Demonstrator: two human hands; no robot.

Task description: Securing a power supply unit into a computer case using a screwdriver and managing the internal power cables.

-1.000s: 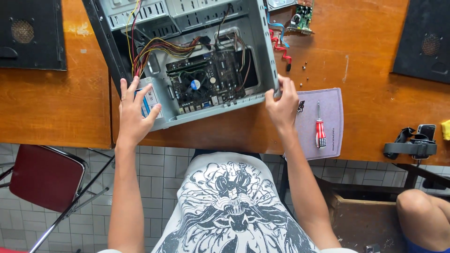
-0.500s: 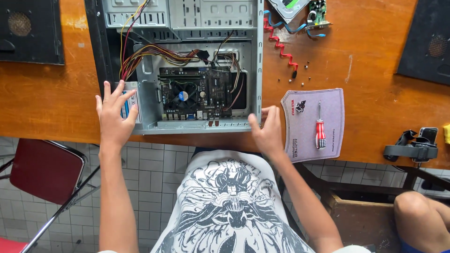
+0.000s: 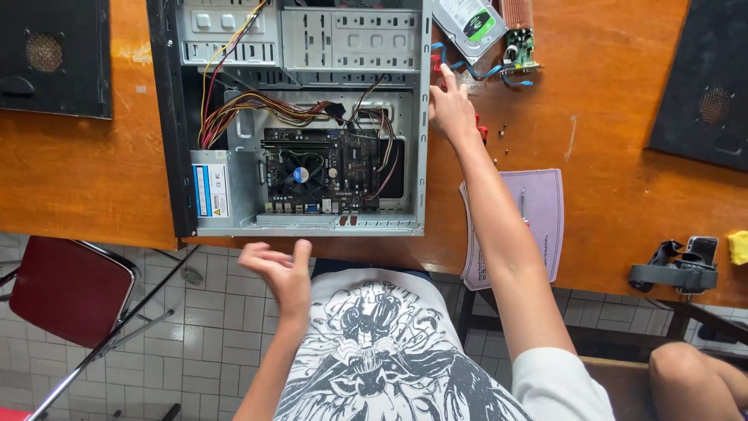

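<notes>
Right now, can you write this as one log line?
left hand: empty, off computer case | right hand: reaching by case edge, near red cables | hard drive on table

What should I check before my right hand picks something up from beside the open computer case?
1. Right hand free: ok, it holds nothing, fingers by the red cables.
2. Left hand clear of the computer case: ok, off the table edge.
3. Case flat on the wooden table: ok.
4. Hard drive and circuit board reachable: ok, just beyond the fingertips.
5. Loose screws accounted for: cannot tell.
6. Case wiring unplugged: cannot tell.
</notes>
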